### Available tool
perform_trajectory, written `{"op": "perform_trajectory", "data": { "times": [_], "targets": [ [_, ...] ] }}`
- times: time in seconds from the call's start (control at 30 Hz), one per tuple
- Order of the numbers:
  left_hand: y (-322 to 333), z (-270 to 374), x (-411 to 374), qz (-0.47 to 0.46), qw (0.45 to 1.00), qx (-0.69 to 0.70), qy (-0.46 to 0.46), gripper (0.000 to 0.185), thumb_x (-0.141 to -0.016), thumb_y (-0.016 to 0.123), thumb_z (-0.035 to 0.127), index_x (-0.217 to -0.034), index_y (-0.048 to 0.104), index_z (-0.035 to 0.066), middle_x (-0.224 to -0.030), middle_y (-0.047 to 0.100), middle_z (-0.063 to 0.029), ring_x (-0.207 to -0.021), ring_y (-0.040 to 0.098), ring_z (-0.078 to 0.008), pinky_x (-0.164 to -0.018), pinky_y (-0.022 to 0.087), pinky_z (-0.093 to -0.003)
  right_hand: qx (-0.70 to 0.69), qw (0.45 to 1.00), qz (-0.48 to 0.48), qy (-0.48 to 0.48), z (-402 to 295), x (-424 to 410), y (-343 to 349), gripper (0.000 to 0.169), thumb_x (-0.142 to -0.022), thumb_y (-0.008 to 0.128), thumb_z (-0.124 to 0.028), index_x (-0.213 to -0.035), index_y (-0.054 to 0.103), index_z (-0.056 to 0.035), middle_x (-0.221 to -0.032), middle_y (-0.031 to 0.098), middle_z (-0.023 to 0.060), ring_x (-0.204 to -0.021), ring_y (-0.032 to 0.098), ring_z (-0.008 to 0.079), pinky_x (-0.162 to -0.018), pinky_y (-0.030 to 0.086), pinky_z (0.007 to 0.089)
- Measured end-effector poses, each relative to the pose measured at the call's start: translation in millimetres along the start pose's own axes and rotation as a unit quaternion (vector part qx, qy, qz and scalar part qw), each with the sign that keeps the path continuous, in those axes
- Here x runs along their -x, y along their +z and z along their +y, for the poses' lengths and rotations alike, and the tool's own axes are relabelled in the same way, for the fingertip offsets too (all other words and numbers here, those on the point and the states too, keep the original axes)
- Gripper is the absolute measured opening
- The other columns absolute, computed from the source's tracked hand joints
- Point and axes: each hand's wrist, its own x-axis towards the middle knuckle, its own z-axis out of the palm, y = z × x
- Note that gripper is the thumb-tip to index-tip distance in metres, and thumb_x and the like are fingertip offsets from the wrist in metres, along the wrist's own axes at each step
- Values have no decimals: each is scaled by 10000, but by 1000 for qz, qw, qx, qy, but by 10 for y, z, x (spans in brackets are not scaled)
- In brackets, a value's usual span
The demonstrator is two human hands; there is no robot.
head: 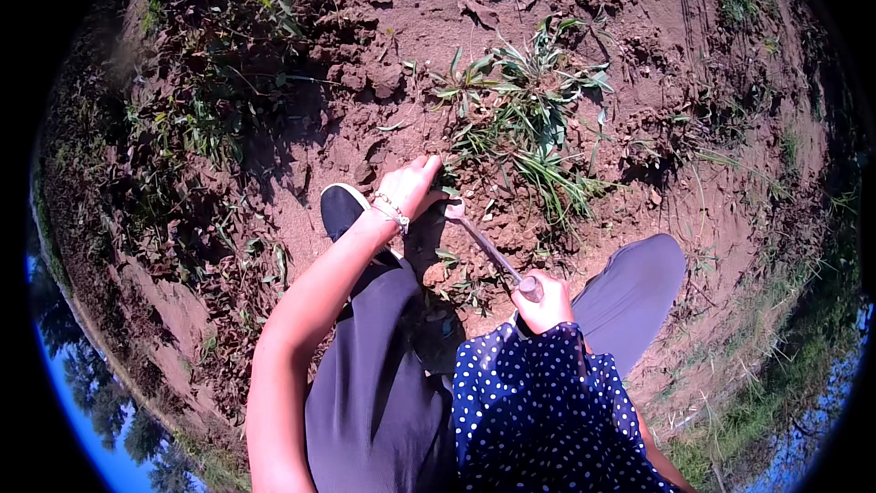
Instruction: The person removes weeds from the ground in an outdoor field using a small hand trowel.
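Note:
My right hand point(546, 302) grips the wooden handle of a small metal hand tool point(487, 246), perhaps a weeder or hoe. Its thin shaft slants up and left, and its widened head lies at the soil near my left fingertips. My left hand point(413, 186), with bracelets at the wrist, reaches to the ground beside that head; its fingers are near a few green leaves, and whether they pinch anything cannot be told. Just right of my left hand lies loosened soil with a grass clump point(558, 185), and above it grows a leafy weed point(540, 75).
My dark shoe point(340, 209) is beside my left wrist. My trousered knees flank the tool. Dried plant litter and weeds point(212, 123) cover the ground at the left. Soil clods point(383, 79) lie ahead, and more grass point(739, 0) grows at the upper right.

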Motion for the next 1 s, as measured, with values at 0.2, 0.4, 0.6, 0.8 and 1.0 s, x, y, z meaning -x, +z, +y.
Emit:
{"op": "perform_trajectory", "data": {
  "times": [0.2,0.4,0.6,0.8,1.0],
  "targets": [
    [192,-92,-28,40,998,35,23,242,-760,623,112,-983,532,93,-893,590,-142,-808,606,-382,-648,499,-466,20,999,-31,-26,8,81,-20,162,-715,670,-111,-810,604,2,-646,625,146,-624,656,219,-591,494,319],
    [-18,-177,80,97,978,186,6,154,-824,624,114,-880,530,5,-786,570,-228,-770,543,-429,-654,425,-448,144,987,-51,-54,-179,368,-180,170,-722,671,-178,-805,592,-52,-639,609,187,-627,610,395,-582,478,452],
    [-416,-234,236,39,854,465,-229,210,-820,633,120,-991,588,6,-695,595,-137,-608,561,-214,-603,460,-339,130,987,-95,-24,-231,484,-501,145,-697,686,-139,-783,606,-55,-626,605,170,-615,616,355,-555,473,396],
    [-552,-618,249,108,823,516,-212,112,-872,604,127,-905,581,22,-652,555,-5,-517,510,-70,-430,403,-267,101,991,-84,-24,-313,392,-544,237,-656,728,-87,-842,586,-51,-631,612,150,-609,626,349,-567,481,388],
    [-481,-947,356,158,874,401,-222,234,-882,634,226,-898,550,9,-645,534,-21,-435,485,-89,-387,395,-263,74,995,-60,-22,-403,422,-536,158,-650,717,-134,-712,587,-70,-590,587,76,-593,567,261,-661,471,357]
  ]
}}
